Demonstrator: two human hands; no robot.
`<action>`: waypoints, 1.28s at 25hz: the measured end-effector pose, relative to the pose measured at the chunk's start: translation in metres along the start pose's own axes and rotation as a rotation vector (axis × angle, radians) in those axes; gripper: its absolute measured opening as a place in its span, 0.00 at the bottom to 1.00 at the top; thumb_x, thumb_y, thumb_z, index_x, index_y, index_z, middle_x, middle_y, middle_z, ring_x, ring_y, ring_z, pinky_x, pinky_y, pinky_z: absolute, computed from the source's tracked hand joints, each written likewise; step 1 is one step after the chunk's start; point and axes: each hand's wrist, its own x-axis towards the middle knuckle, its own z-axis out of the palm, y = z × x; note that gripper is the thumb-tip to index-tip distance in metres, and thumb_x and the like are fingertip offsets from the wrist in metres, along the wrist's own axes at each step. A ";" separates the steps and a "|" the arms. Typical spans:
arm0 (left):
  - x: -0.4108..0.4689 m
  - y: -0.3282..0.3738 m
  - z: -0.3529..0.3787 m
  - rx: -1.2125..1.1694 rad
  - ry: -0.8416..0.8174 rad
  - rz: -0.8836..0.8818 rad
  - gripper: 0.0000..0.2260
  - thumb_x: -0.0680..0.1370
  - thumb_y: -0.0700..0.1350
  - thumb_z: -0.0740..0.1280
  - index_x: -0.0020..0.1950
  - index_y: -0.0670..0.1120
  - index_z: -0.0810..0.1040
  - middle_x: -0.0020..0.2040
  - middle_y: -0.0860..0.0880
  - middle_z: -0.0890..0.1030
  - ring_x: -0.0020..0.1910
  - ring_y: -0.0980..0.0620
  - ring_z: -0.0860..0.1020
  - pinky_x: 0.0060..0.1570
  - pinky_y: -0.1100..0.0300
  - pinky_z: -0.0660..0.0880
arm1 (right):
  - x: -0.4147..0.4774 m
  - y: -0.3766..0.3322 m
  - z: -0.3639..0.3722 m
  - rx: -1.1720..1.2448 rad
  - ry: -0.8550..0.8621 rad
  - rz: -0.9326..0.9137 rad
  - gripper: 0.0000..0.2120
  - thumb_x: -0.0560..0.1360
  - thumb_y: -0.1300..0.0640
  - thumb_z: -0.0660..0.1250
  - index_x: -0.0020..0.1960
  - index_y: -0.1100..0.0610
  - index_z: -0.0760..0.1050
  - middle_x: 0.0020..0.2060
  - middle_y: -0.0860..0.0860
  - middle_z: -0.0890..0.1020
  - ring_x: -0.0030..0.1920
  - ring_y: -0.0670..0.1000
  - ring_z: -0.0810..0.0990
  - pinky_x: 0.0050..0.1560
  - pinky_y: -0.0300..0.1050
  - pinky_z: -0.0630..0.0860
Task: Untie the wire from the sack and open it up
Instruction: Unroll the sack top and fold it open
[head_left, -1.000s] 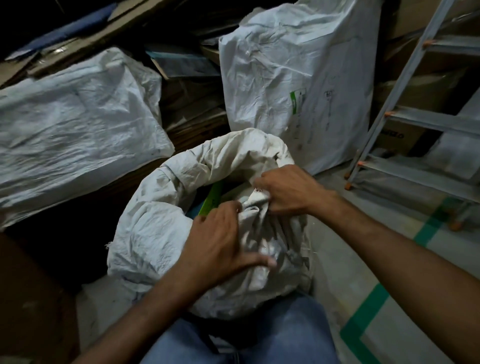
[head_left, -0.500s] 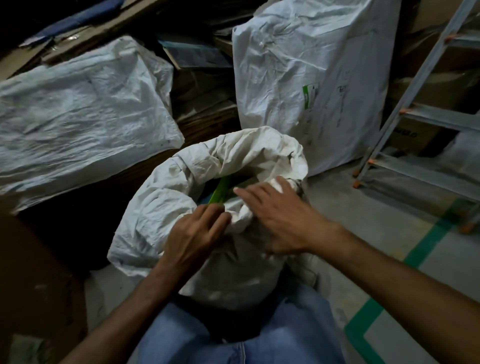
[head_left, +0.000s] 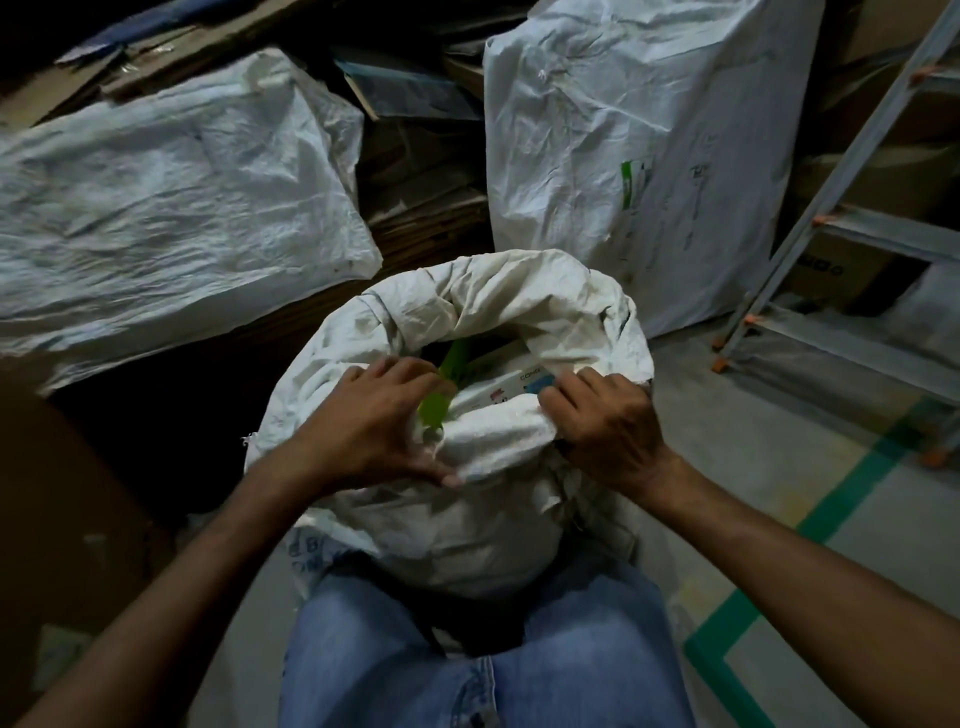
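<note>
A white woven sack (head_left: 467, 514) stands upright on the floor between my knees, its mouth open and its rim rolled outward. My left hand (head_left: 374, 423) grips the near left part of the rim, fingers curled over the edge and thumb stretched along the outside. My right hand (head_left: 605, 423) grips the near right part of the rim, fingers hooked inside. Between my hands the near rim is bunched into a thick fold. Inside the mouth show a green strip (head_left: 444, 387) and a white printed box (head_left: 506, 382). No wire is visible.
A full white sack (head_left: 166, 208) lies at the left and a taller one (head_left: 634, 140) stands behind. Cardboard sheets (head_left: 421, 208) are stacked between them. A metal stepladder (head_left: 831, 208) stands at the right. Green tape (head_left: 831, 509) marks the concrete floor.
Both hands have moved apart along the near rim, the right hand shifting to the right side. The sack's mouth is wider, and the printed box inside has come into view.
</note>
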 end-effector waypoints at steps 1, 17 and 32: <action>0.003 -0.005 0.008 0.194 -0.067 0.003 0.49 0.57 0.80 0.64 0.73 0.56 0.69 0.69 0.54 0.74 0.69 0.50 0.71 0.65 0.50 0.68 | 0.000 0.001 -0.001 -0.001 -0.019 -0.005 0.04 0.77 0.61 0.65 0.43 0.56 0.75 0.37 0.54 0.78 0.35 0.57 0.76 0.32 0.49 0.66; -0.038 0.002 0.101 0.447 0.526 -0.088 0.07 0.79 0.41 0.61 0.52 0.45 0.78 0.43 0.44 0.75 0.37 0.42 0.76 0.29 0.49 0.71 | 0.061 -0.038 -0.010 0.463 -1.121 -0.061 0.51 0.65 0.38 0.78 0.80 0.47 0.56 0.63 0.49 0.81 0.61 0.55 0.79 0.51 0.48 0.74; -0.022 -0.030 0.044 0.519 -0.033 0.097 0.30 0.67 0.59 0.76 0.66 0.58 0.70 0.56 0.55 0.82 0.53 0.47 0.80 0.44 0.53 0.71 | -0.021 -0.054 0.002 0.097 -0.266 -0.111 0.08 0.74 0.63 0.72 0.46 0.56 0.74 0.41 0.54 0.79 0.38 0.54 0.76 0.30 0.48 0.70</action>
